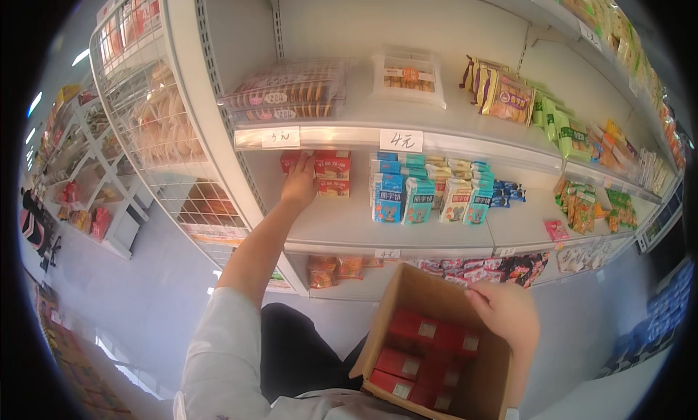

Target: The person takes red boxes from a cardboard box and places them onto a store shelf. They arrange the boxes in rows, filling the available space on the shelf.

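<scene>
My left hand [299, 181] reaches under the upper shelf and lies on a small group of red snack boxes [333, 173] at the left of the middle shelf; whether its fingers grip one cannot be told. Low in the view, my right hand [500, 311] holds the far right edge of an open cardboard box [376, 333]. Several red boxes [403, 363] with pale labels lie inside it. To the right of the shelved red boxes stand blue, teal and cream biscuit packs [420, 199] in rows.
The upper shelf edge [332, 138], bearing price cards, runs just above my left hand. On that shelf sit trays of round biscuits [283, 96] and bagged snacks [507, 98]. A wire rack [158, 115] stands at the left. Below are orange snack bags [323, 272].
</scene>
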A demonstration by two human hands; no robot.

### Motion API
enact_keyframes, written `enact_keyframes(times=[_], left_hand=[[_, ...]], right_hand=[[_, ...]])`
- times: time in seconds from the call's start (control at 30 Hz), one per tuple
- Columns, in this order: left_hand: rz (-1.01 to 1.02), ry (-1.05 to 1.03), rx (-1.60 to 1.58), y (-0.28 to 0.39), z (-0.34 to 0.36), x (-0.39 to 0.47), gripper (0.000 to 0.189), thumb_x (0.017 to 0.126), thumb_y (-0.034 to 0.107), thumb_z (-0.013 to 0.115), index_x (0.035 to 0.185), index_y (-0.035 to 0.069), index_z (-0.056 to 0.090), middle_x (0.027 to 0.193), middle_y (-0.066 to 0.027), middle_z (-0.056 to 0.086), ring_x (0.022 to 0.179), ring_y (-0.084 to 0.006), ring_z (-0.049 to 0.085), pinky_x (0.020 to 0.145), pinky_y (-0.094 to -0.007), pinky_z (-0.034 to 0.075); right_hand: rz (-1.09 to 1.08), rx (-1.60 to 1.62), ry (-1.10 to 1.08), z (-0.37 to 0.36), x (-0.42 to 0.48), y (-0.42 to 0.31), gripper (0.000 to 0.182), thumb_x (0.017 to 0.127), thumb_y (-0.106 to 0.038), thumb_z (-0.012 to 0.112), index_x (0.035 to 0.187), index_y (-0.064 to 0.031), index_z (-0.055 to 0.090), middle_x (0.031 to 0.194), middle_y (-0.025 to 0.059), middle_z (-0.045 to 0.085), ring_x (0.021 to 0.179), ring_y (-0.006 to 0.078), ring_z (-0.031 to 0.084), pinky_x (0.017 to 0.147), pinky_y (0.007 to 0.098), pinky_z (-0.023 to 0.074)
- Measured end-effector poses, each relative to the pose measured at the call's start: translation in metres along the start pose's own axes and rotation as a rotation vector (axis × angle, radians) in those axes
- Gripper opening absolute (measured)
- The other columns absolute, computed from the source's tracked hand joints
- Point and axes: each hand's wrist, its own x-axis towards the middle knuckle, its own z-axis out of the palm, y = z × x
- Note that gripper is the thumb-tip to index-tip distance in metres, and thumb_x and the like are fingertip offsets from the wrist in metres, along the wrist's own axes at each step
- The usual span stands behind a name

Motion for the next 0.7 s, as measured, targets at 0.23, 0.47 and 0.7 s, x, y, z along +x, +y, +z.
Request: enact_keyframes(times=[0.23, 0.47, 0.7], left_hand=[[-0.045, -0.190, 0.291, 0.000, 0.030, 0.027, 0.068, 0.105, 0.017, 0.063, 0.169, 0.018, 0.041, 0.177, -0.0092, 0.036, 0.162, -0.0375, 0.037, 0.122, -0.0634, 0.045], [0.186, -0.219, 0.499, -0.006, 0.017, 0.041, 0.050, 0.104, 0.021, 0.061, 0.153, 0.013, 0.057, 0.151, -0.0130, 0.060, 0.145, -0.0370, 0.053, 0.118, -0.0615, 0.046], [0.449, 0.047, 0.764, -0.031, 0.026, 0.070, 0.061, 0.102, 0.022, 0.066, 0.160, 0.007, 0.052, 0.160, -0.0201, 0.056, 0.149, -0.0423, 0.052, 0.123, -0.0562, 0.043]], right_hand=[[0.090, 0.017, -0.040, -0.001, -0.002, 0.009, 0.017, 0.101, -0.027, 0.073, 0.102, -0.0118, 0.079, 0.082, 0.0169, 0.073, 0.076, 0.0400, 0.072, 0.068, 0.0493, 0.0546], [0.094, 0.068, 0.022, 0.013, -0.001, 0.026, 0.021, 0.102, -0.032, 0.074, 0.095, -0.0120, 0.076, 0.074, 0.0146, 0.070, 0.071, 0.0390, 0.070, 0.063, 0.0512, 0.0523], [0.095, 0.064, -0.001, 0.012, 0.006, 0.026, 0.022, 0.102, -0.032, 0.073, 0.095, -0.0116, 0.076, 0.074, 0.0143, 0.071, 0.073, 0.0390, 0.071, 0.064, 0.0513, 0.0525]])
